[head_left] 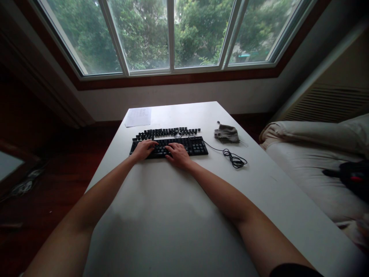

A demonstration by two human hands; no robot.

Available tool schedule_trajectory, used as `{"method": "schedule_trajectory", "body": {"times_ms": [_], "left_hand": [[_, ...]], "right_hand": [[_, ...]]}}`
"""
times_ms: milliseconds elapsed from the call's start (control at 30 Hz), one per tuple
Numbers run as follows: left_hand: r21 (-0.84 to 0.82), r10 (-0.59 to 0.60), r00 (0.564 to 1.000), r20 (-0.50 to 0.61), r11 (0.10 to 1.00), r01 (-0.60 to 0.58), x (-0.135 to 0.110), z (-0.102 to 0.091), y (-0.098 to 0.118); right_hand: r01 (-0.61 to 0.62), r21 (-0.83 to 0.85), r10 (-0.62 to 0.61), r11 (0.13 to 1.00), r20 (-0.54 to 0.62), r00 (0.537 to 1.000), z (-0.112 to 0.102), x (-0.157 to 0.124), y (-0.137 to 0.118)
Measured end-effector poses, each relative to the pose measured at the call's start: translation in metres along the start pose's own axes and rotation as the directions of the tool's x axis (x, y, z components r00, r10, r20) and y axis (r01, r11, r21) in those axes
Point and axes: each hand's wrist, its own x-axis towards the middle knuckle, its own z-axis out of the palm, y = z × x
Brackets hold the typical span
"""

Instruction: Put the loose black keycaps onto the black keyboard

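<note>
A black keyboard [198, 146] lies on the white table, and both my hands rest on it. My left hand [142, 149] is over its left part, fingers stretched to the right across the keys. My right hand [178, 154] lies near the middle, fingers pointing left and thumb apart along the front edge. Neither hand appears to grip anything, though the fingertips are small and dark in view. Just behind the keyboard, loose black keycaps [164, 132] stand in uneven rows. Among them is a small shiny object [178, 135], too small to make out.
The keyboard's cable [236, 159] lies coiled at the right. Behind it sits a crumpled grey cloth [227, 134]. A printed sheet of paper [138, 117] is at the white table's [161, 215] far left corner. A covered sofa [302, 165] stands right, windows [170, 34] ahead.
</note>
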Motion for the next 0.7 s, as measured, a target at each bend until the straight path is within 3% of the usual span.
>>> {"method": "schedule_trajectory", "body": {"times_ms": [400, 700], "left_hand": [[0.077, 0.043, 0.999, 0.025, 0.996, -0.045, 0.0047, -0.0011, -0.0036], [0.146, 0.070, 0.998, 0.009, 0.987, -0.071, 0.0012, -0.0042, 0.0054]], "right_hand": [[-0.004, -0.009, 0.004, 1.000, 0.002, 1.000, 0.0005, -0.0002, 0.0008], [0.006, -0.011, -0.006, 1.000, -0.013, 1.000, 0.0001, -0.0004, 0.0005]]}}
